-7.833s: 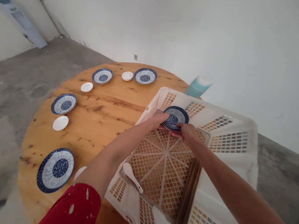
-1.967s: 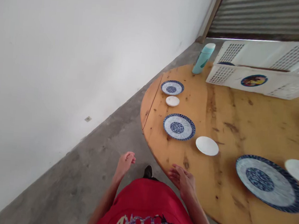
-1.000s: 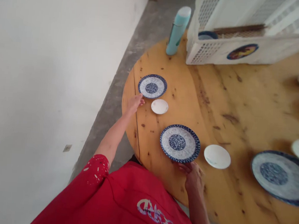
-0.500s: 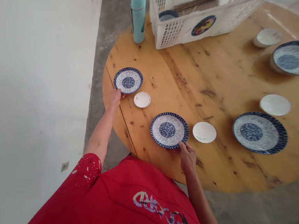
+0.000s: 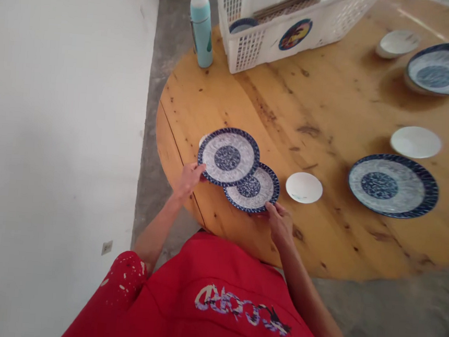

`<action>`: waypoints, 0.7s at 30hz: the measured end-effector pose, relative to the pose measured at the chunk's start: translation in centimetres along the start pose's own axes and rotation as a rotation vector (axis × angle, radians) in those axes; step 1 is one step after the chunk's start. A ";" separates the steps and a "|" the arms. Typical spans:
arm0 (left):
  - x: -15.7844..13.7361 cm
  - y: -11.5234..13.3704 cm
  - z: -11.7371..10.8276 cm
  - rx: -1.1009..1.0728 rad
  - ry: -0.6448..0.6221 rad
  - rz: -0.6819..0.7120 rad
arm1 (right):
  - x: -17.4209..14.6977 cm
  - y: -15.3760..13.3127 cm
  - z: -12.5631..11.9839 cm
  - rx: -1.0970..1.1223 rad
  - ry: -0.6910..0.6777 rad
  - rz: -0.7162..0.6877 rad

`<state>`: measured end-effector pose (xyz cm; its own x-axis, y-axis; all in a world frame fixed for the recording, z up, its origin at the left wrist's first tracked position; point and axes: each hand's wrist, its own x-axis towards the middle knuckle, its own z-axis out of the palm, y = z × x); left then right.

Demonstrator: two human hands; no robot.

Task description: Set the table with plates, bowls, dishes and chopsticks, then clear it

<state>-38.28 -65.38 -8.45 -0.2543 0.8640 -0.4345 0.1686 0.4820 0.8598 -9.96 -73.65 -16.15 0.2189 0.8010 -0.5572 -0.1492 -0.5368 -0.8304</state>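
Observation:
My left hand [image 5: 189,180] is closed on the rim of a blue-and-white plate [image 5: 228,157], which is raised and overlaps another blue-and-white plate [image 5: 259,192] beneath it. The near right rim of that lower plate is pinched by my right hand [image 5: 279,221]. A small white dish [image 5: 203,140] peeks out from behind the upper plate, mostly covered. To the right of my right hand lies a second small white dish [image 5: 304,187]. Whether the two plates touch, I cannot tell.
Further right are a large blue-rimmed dish [image 5: 394,186], a white bowl [image 5: 416,142], a big blue-rimmed bowl [image 5: 445,70] and another white bowl [image 5: 397,44]. A white plastic basket [image 5: 266,51] and a light-blue flask [image 5: 202,30] stand toward the back of the wooden table [image 5: 277,110].
The plate in my left hand has come off the table and moved right and nearer, over the other plate and the small dish. My right hand keeps its hold on the lower plate.

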 end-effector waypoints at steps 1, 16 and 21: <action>-0.7 -0.7 1.2 0.031 -0.030 -0.009 | 0.0 0.0 -0.1 0.027 -0.020 0.016; -2.5 -3.3 6.0 0.490 -0.138 0.068 | -0.4 0.5 -0.1 0.155 -0.052 0.047; -2.2 -2.4 5.9 0.551 -0.185 0.095 | -0.2 0.8 0.0 0.172 -0.044 0.013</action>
<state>-32.56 -67.57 -11.11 -0.0520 0.8941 -0.4448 0.6652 0.3632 0.6524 -10.14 -74.20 -16.68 0.1742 0.8070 -0.5643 -0.3158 -0.4970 -0.8083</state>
